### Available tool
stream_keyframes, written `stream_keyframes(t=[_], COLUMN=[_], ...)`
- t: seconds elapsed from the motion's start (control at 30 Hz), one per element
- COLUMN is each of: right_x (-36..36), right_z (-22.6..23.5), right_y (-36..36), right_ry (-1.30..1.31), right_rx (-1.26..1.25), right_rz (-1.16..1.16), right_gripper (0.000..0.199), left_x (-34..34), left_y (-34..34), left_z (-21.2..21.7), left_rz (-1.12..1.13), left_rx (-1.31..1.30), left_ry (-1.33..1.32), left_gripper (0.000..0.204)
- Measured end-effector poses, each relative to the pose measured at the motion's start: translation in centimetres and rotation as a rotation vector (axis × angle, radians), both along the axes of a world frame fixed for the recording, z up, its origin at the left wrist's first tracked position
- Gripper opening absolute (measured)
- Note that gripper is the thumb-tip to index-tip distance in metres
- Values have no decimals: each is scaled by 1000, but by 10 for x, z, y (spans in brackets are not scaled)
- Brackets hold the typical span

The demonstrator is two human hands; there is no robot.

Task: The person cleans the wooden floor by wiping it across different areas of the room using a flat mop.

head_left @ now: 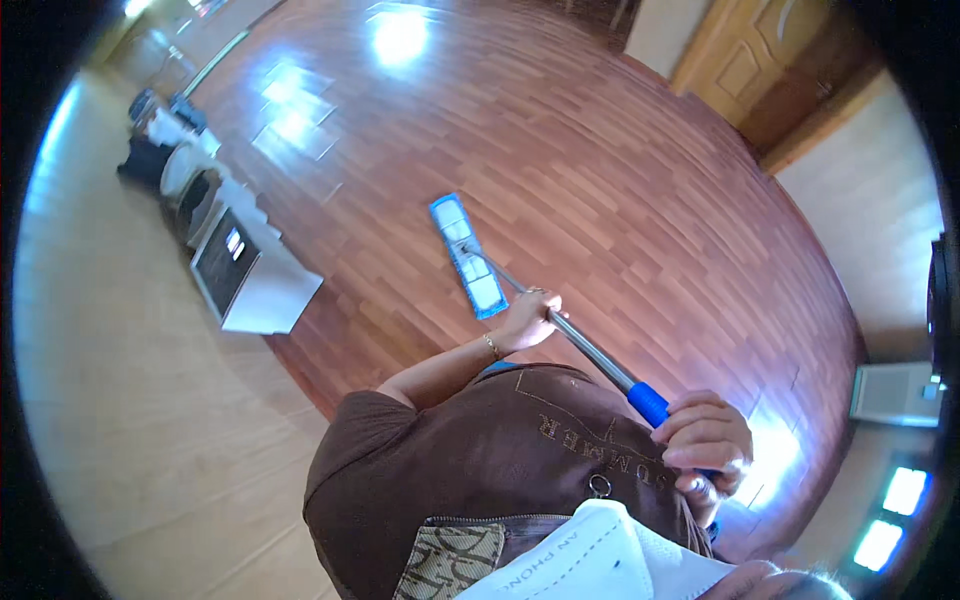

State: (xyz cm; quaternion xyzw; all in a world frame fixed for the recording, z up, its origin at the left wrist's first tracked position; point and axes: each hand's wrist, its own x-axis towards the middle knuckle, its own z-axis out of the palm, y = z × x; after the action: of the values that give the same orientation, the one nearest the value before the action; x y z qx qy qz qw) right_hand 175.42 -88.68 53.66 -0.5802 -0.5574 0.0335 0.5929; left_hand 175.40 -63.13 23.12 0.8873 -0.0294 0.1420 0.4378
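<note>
A flat mop [468,256] with a white-topped, blue-fringed head lies on the wooden floor ahead of me. Its metal pole slants back from the head toward my body, down to a blue grip [648,402]. Partway along the pole, my left hand [532,316] is wrapped round the metal, a bracelet at its wrist. Higher up, at the blue grip, my right hand [706,440] has its fingers curled round the pole's end. That hand hides most of the grip's tip.
Reddish-brown wood flooring [640,200] spreads ahead, with bright light reflections. Along the left wall stands a white cabinet with a dark panel [262,285], and more objects [170,140] behind it. A wooden door [760,60] is at the far right; a white box-like unit [895,395] stands at right.
</note>
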Motion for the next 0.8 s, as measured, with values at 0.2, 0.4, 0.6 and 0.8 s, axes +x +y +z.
stream_keyframes(t=[0.2, 0.4, 0.6, 0.8], right_x=[-112, -171, -192, -198], right_z=[1, -5, -47, -70], right_y=[16, 47, 57, 48], right_ry=[-286, -348, -235, -253], right_rx=[-176, -339, -147, -119], right_rz=[-254, -326, -373, -479], right_gripper=[24, 25, 30, 28], left_x=[-9, -7, -10, 0], left_y=[-20, -46, -55, -64], left_z=[1, -43, -34, -67], left_rz=[-520, -963, -1108, -988], left_rx=[118, -33, 282, 364], left_ry=[113, -50, 42, -27], left_gripper=[28, 16, 5, 6])
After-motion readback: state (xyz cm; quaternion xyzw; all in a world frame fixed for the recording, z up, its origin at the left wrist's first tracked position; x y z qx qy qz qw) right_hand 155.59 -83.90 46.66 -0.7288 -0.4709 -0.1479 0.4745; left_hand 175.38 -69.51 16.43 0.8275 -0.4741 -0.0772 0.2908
